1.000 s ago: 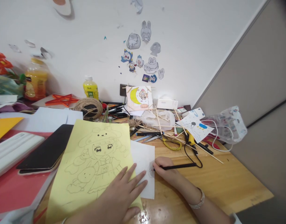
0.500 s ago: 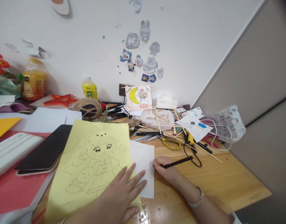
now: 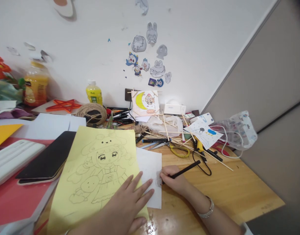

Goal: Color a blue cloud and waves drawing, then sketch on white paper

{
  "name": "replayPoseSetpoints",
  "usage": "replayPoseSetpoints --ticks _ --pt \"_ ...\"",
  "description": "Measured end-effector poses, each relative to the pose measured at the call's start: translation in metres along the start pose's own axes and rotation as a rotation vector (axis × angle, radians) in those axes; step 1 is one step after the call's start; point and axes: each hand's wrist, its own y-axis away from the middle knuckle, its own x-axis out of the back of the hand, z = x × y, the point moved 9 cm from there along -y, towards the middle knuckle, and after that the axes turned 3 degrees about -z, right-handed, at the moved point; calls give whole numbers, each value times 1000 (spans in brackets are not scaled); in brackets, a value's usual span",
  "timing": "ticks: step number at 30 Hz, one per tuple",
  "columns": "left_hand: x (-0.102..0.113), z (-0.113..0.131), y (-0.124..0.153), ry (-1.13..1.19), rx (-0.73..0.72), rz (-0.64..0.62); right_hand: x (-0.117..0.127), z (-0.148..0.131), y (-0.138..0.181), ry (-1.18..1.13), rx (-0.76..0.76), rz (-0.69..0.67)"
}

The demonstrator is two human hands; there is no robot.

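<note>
My left hand (image 3: 130, 202) lies flat with fingers spread across the lower right of a yellow sheet of paper (image 3: 74, 192); its fingertips reach onto a white sheet (image 3: 150, 163). On the yellow sheet is a line drawing of a figure in a dog-eared hat, partly covered by my hand. The white sheet sits partly under the yellow one and bears faint lines near its right edge. There, my right hand (image 3: 173, 179) grips a black pen (image 3: 186, 169) whose tip is near the paper's edge; whether it touches is hard to see.
Behind the papers lie yellow-handled scissors (image 3: 180, 151), thin wooden sticks (image 3: 166, 127), pens (image 3: 156, 140) and a small drawn card (image 3: 205, 132). A twine roll (image 3: 91, 114) and a yellow drink bottle (image 3: 93, 93) stand near the wall. Left are a black tablet-like slab (image 3: 48, 156) and a white case (image 3: 15, 161).
The pen in my right hand has tilted a little and its back end is slightly higher and further left. My left hand and both sheets stay in place.
</note>
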Motion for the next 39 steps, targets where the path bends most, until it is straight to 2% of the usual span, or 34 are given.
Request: replayPoseSetpoints --ticks 3,7,9,12,14,24,28,31,34,37,39 --pt "4 0 -1 14 0 8 13 2 2 7 -40 116" --pt "8 1 -4 -14 23 -53 33 7 9 -116 -123 321" --pt "8 1 -5 -31 40 -78 29 8 9 -170 -136 286" --pt "8 1 -5 -14 41 -70 8 3 5 -147 -90 86" --pt "7 0 -5 7 33 -53 -1 1 3 -86 -53 13" --pt "5 0 -5 32 17 -40 -4 -7 2 27 4 -39" --pt "6 0 -4 26 25 -26 -4 -3 3 -34 -26 -34" --pt "4 -1 -4 25 35 -65 -4 -2 3 -45 -34 -36" --pt "5 -1 -5 7 26 -60 16 -2 5 -55 -48 126" --pt "10 4 -5 -58 -16 -33 38 -10 9 -69 49 295" --pt "12 11 -4 -106 -80 -30 37 -18 6 6 164 242"
